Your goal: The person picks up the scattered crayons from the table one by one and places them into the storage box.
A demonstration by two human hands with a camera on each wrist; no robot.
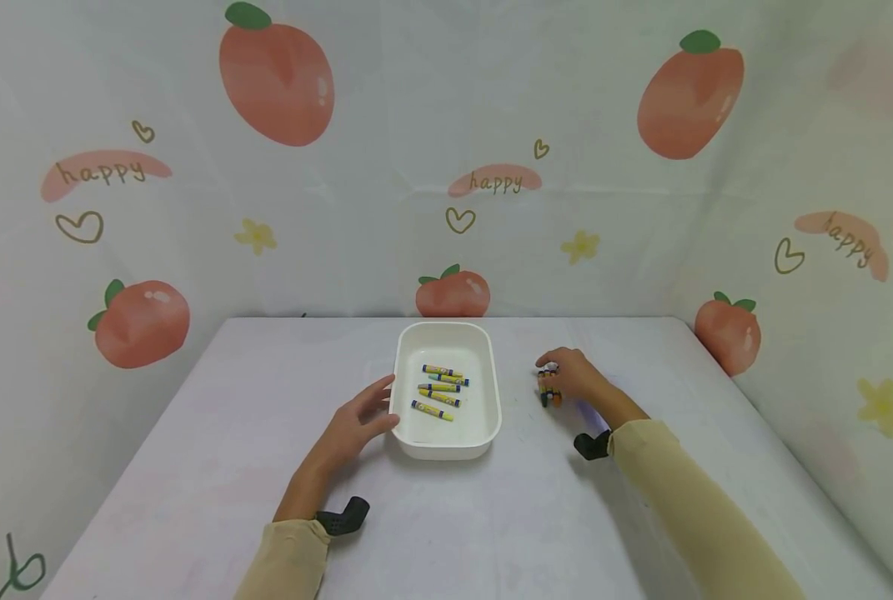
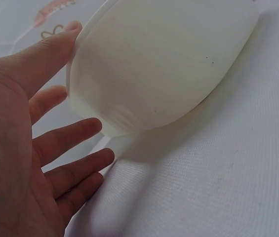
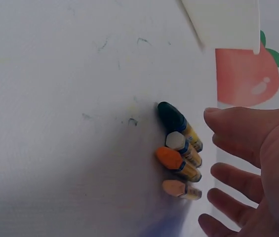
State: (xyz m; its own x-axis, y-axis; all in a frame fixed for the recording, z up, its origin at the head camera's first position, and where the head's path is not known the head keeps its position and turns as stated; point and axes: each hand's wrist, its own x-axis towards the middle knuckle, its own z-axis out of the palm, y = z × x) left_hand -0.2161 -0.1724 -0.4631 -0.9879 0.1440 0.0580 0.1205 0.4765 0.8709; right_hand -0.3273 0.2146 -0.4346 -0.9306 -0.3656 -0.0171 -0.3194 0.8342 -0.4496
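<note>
A white plastic tray (image 1: 446, 452) stands in the middle of the table with several yellow-wrapped crayons (image 1: 433, 410) lying loose inside. My left hand (image 1: 351, 432) is at the tray's left side, its thumb touching the rim and the other fingers spread loosely. To the right of the tray, several more crayons lie side by side on the table: dark green (image 3: 171, 115), white (image 3: 176, 141), orange (image 3: 169, 158) and peach (image 3: 174, 187). Close beside them, my right hand (image 1: 577, 377) hovers with fingers apart and bent a little, holding nothing.
A white cloth with small dark marks covers the table (image 1: 446, 533). Behind it hangs a printed backdrop (image 1: 386, 250) with fruit and hearts. Black wrist cameras are worn on both arms. A bluish-violet patch (image 1: 593, 417) shows beneath the right wrist; its nature cannot be made out.
</note>
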